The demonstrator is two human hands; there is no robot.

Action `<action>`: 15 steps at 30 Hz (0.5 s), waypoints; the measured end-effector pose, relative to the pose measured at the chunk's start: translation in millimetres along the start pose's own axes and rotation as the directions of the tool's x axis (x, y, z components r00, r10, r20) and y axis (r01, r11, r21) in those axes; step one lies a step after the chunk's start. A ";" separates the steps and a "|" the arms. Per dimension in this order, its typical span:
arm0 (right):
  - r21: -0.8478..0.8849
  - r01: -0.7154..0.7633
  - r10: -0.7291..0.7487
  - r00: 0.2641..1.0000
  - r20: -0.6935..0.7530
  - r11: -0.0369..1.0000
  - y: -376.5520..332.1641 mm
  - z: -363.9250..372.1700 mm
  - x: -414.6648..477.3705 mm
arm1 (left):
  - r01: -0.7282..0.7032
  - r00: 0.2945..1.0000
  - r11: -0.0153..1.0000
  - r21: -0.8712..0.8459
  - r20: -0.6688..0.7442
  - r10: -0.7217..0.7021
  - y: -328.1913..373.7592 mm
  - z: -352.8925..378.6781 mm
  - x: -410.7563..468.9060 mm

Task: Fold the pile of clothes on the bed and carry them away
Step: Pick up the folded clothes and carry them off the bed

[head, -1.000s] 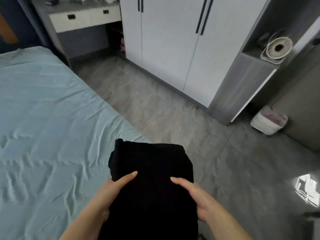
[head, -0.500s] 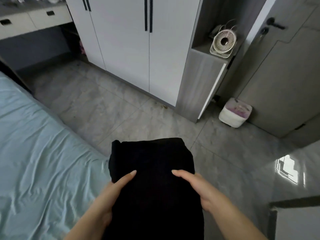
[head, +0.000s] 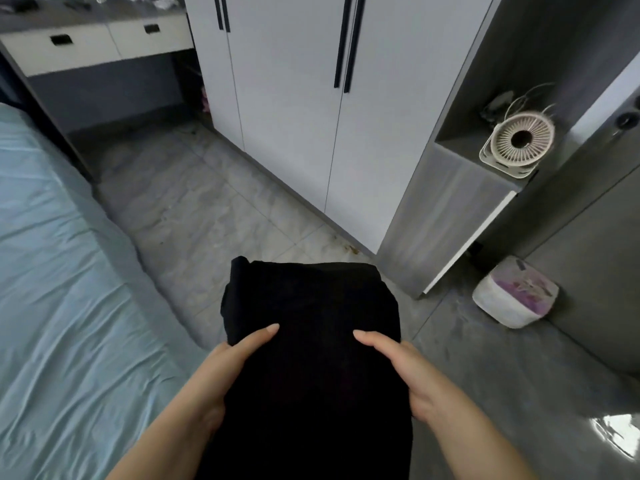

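- Folded black clothes (head: 311, 341): held in the air above the floor (head: 194, 220), in front of the wardrobe (head: 287, 116), far edge turned toward its doors. They touch neither bed nor floor.
- Left hand (head: 221, 372): grasps the left edge of the clothes, thumb flat on top, fingers hidden underneath.
- Right hand (head: 408, 375): grasps the right edge the same way, thumb on top, fingers out of sight below the cloth.
- Bed (head: 52, 289): left of the wardrobe in this view, with a creased light blue sheet; a strip of grey tiled floor lies between the two.
- Tabletop (head: 104, 15): just left of the wardrobe, over two white drawers; small items on it are too blurred to identify.
- Fan (head: 519, 143): small and white, on an open shelf just right of the wardrobe, grille facing the camera.
- Bin (head: 516, 292): white with a purple pattern, on the floor right of the wardrobe, below the fan's shelf, near a grey door.
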State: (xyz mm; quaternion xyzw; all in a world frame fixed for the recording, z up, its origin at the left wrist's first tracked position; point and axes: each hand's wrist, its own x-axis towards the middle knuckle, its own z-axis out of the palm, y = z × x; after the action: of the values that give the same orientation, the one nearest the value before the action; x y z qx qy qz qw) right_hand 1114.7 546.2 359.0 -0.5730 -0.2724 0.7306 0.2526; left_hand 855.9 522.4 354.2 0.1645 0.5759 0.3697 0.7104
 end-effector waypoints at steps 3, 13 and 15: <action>-0.050 -0.030 0.030 1.000 0.000 0.998 -53.5 9.3 42.7 | 0.006 1.000 0.999 -0.049 -0.009 -0.006 42.3 -2.4 36.9; -0.193 -0.034 0.063 0.987 0.146 0.981 -191.2 59.6 166.5 | -0.049 0.993 0.989 -0.139 -0.113 0.034 161.1 -26.7 117.9; -0.227 -0.044 0.087 0.979 0.183 0.973 -217.7 72.4 194.8 | -0.069 0.988 0.983 -0.168 -0.145 0.045 183.4 -33.6 132.9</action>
State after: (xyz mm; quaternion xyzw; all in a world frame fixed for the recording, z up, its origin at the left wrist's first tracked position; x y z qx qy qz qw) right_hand 1014.4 828.7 386.5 -0.5331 -0.3560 0.7555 0.1354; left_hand 771.2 734.2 373.1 0.0922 0.5854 0.4491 0.6686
